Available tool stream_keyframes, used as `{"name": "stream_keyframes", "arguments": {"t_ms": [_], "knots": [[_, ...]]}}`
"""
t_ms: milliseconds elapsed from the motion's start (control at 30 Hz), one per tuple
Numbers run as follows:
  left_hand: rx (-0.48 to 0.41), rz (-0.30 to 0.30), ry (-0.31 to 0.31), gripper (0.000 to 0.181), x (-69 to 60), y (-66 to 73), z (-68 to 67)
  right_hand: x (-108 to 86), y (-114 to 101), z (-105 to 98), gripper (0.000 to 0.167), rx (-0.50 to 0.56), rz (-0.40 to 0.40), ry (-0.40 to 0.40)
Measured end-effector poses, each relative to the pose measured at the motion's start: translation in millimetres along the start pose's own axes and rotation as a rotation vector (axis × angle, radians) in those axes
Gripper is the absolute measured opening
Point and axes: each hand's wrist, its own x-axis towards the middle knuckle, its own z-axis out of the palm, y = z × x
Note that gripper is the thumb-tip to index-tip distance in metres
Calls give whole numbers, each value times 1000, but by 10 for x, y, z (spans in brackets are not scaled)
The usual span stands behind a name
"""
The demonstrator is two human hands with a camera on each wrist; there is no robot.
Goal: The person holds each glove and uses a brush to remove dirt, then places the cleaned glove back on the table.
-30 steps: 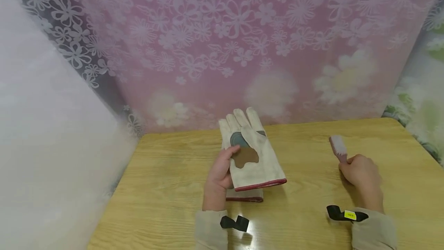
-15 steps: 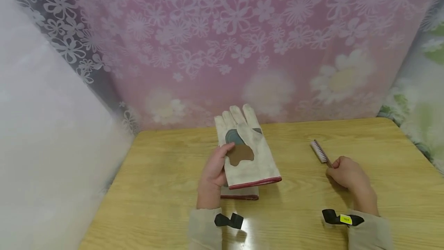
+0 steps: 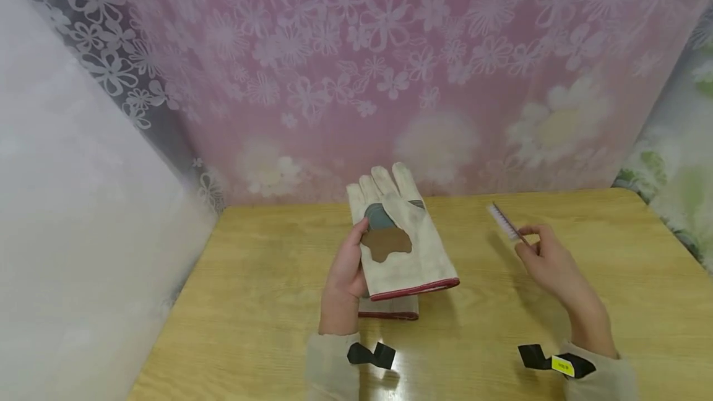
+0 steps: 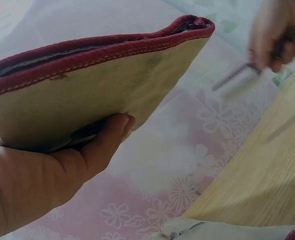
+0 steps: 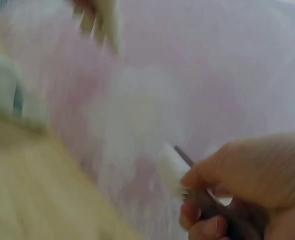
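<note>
My left hand (image 3: pixel 344 272) grips a cream work glove (image 3: pixel 429 252) by its side, thumb across the palm. The glove has a blue-grey patch, a brown irregular patch (image 3: pixel 387 244) and a red-trimmed cuff; its fingers point away from me. Below it a second glove (image 3: pixel 392 307) lies on the table, mostly hidden. To the right, my right hand (image 3: pixel 557 271) pinches a small brush (image 3: pixel 505 221) with white bristles, raised above the table. The bristles face left, toward the glove, with a gap between. In the right wrist view, the brush's dark handle (image 5: pixel 207 202) runs into the palm.
The wooden table (image 3: pixel 262 283) carries the gloves. A pink floral curtain (image 3: pixel 334 79) hangs behind its far edge. White sheeting (image 3: pixel 83 203) stands on the left, and a green-and-white floral cloth (image 3: pixel 674 166) on the right.
My right hand has lifted the brush off the table area and moved it left, turning its bristles toward the glove. The left hand and its glove have hardly moved.
</note>
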Motion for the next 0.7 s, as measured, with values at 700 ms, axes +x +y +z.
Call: {"name": "stream_keyframes", "arguments": {"t_ms": [700], "knots": [[151, 125, -386, 54, -156, 16, 86, -336, -1105, 388, 63, 155, -516, 112]]}}
